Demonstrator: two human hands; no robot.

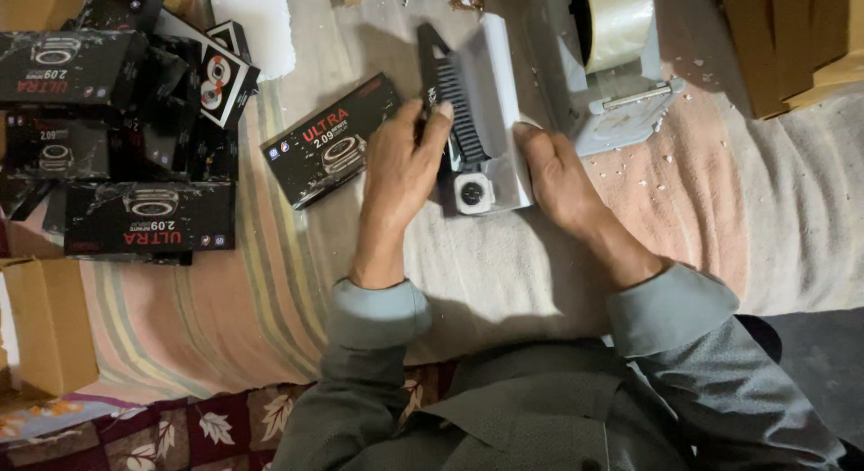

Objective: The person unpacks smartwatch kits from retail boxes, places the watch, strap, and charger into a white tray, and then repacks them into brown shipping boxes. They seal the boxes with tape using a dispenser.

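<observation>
At frame centre, the left hand point(407, 165) pinches the black strap point(454, 111) while the right hand point(553, 174) grips the white tray point(500, 93) holding the watch point(473, 194). This looks like seating the strap; next calls for steady downward pressure.

left hand point(400, 170) bare | right hand point(553, 174) bare | cuffs pale blue-grey | sleeves grey | jacket grey, possibly collared

Glossy black cardboard box point(330, 140); white plastic tray point(502, 111); striped cloth point(225, 318).
</observation>
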